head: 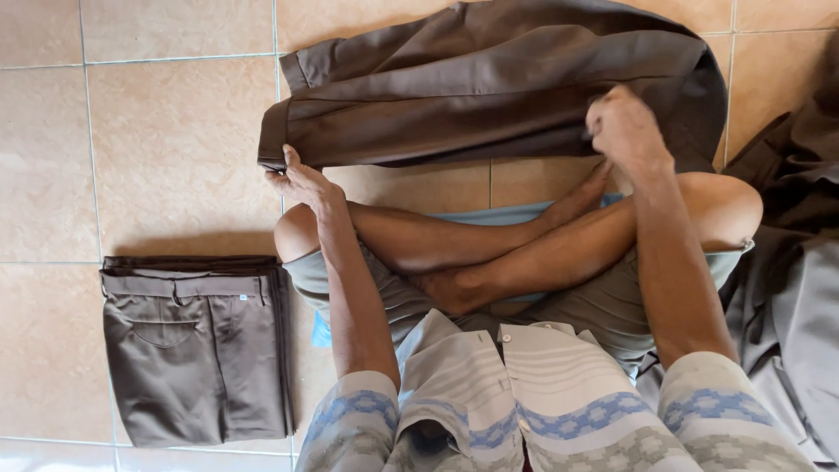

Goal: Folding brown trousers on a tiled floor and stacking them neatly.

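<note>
**Both hands on brown trousers, mid-fold**

While the person sits cross-legged on the tiled floor (pixel 175 149), both hands grip one pair of brown trousers (pixel 489 87) spread just ahead of the knees. Left hand (pixel 304 182): fingers pinched shut on the waistband corner at the garment's left edge. Right hand (pixel 622 129): closed into a fist on a fold of cloth near the right end, fabric bunched under it. Trousers lie doubled over, long edge running left to right, near edge just beside the shins. Folded stack of brown trousers (pixel 197 345) sits on the floor left of the left knee, well apart from the hands. Loose pile of brown cloth (pixel 791 288) crowds the right side. Bare tile shows at far left, above the stack
</note>
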